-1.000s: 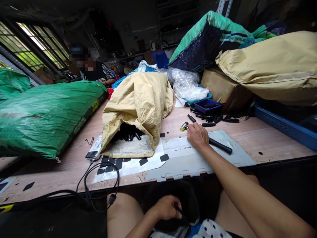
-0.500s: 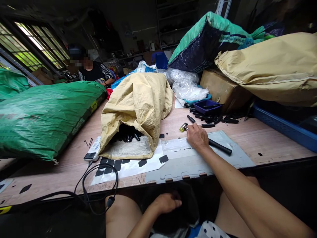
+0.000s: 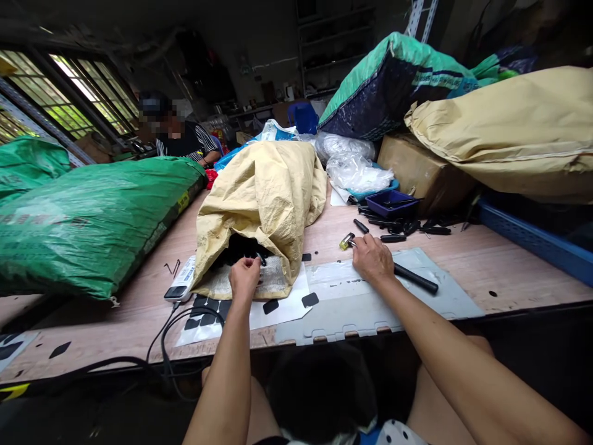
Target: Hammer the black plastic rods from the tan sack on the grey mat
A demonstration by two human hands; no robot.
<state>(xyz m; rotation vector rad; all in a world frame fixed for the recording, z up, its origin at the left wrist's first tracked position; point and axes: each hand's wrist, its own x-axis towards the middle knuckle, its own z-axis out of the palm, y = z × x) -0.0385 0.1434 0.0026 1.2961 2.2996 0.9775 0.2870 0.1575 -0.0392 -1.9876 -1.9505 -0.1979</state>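
two bare hands are out over the wooden counter (image 3: 486,253). the left hand (image 3: 244,276) reaches into the open mouth of a tan sack (image 3: 264,191) lying on its side. its fingers (image 3: 252,264) are bunched together against the small black parts (image 3: 241,247) piled just inside; whether they pinch one cannot be told. the right hand (image 3: 373,259) rests on a grey foam mat (image 3: 417,303), fingers closed over a black-handled tool (image 3: 414,278). the handle runs out to the right along the mat, and its yellow-tipped head (image 3: 345,241) shows just past the knuckles. a white sheet (image 3: 282,309) with black patches (image 3: 309,300) lies under the sack's mouth, touching the mat's left edge. beyond the right hand, loose black pieces (image 3: 393,237) lie near a purple tray (image 3: 391,201). a full green sack (image 3: 92,216) fills the counter's left side, and another person (image 3: 185,139) sits behind it.
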